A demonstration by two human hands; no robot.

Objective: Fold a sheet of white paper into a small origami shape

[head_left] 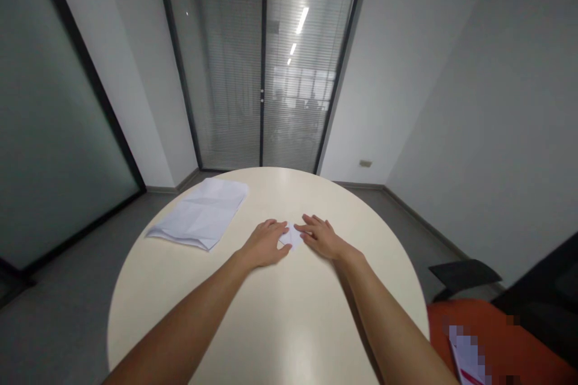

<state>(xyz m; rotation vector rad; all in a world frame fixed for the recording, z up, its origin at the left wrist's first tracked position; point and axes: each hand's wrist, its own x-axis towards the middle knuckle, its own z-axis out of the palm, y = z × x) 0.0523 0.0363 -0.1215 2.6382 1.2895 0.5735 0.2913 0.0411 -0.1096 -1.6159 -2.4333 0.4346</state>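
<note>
A small piece of folded white paper (292,236) lies on the round cream table (280,313) between my two hands. My left hand (267,243) rests at its left side, thumb apart from the fingers, with the fingertips touching the paper. From the right, my right hand (321,236) reaches over the paper's edge with its fingers stretched out and spread, the index fingertip on the paper. The fingers cover parts of the paper's left and right edges, so its full outline is hidden.
A stack of creased white sheets (203,213) lies at the table's far left. An orange chair (506,343) with a black armrest (465,274) stands at the right, bearing a pixelated item. Behind the table are a glass partition with blinds (226,72) and white walls.
</note>
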